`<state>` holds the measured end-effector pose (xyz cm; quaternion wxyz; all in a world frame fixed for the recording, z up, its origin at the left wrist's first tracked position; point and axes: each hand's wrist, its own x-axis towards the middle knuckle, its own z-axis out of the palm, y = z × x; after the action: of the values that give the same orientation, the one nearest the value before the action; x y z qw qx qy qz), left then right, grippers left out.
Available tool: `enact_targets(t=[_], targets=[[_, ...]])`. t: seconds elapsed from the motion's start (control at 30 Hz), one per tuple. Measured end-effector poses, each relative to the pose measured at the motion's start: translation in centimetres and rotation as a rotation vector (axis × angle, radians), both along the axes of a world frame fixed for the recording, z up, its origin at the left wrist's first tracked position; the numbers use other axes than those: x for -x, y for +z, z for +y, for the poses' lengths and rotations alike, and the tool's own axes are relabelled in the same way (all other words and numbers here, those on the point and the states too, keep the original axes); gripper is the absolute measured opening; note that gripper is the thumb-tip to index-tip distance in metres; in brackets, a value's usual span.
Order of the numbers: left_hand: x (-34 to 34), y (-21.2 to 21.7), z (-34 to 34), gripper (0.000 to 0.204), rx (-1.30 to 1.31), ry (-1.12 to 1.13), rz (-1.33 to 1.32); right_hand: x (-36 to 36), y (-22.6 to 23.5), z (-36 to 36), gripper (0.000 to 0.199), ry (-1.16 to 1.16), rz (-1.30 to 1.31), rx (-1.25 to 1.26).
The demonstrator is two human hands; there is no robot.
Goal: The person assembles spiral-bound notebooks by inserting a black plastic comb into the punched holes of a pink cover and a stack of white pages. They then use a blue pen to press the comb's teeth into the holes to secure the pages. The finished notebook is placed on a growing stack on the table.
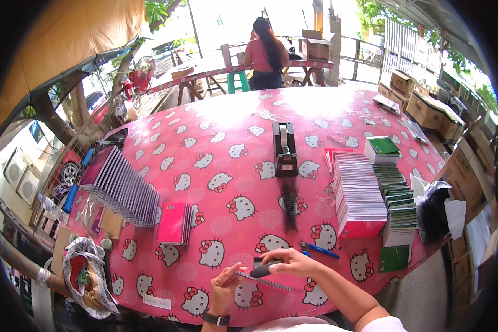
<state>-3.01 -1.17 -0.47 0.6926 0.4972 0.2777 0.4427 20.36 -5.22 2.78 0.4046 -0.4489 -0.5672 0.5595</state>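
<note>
Near the table's front edge, my left hand [224, 285] pinches one end of a dark spiral binding coil [271, 284]. The coil stretches to the right across the pink tablecloth. My right hand [293, 262] is closed on a small dark, rounded object [262, 269] beside that end of the coil; its exact kind is unclear. Just beyond my right wrist lie blue-handled pliers [322, 250]. Further off, a bundle of black coils [289, 207] lies in front of a black tape dispenser [286, 149].
Pink spiral notebooks [175, 223] and a tall stack of spiral-bound notebooks [122, 188] stand left. To the right are rows of pink-covered pads [359, 193] and green-covered pads [395, 205]. A plastic bag [86, 276] hangs at the front left. Another person [266, 52] sits beyond the table.
</note>
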Motion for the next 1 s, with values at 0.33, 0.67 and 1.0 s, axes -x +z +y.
enact_targets(t=[0.33, 0.67, 1.0], targets=[[-1.9, 1.9, 1.2, 0.036, -0.033, -0.034, 0.062, -1.6, -0.7, -0.1, 0.050, -0.406, -0.797, -0.442], [-4.3, 6.3, 0.8, 0.024, -0.221, -0.020, 0.036, 3.3, 5.1, -1.8, 0.026, -0.479, -0.271, -0.435], [-4.6, 5.3, 1.2, 0.019, -0.225, 0.030, 0.049, 3.6, 5.8, -1.1, 0.020, -0.559, -0.256, -0.410]])
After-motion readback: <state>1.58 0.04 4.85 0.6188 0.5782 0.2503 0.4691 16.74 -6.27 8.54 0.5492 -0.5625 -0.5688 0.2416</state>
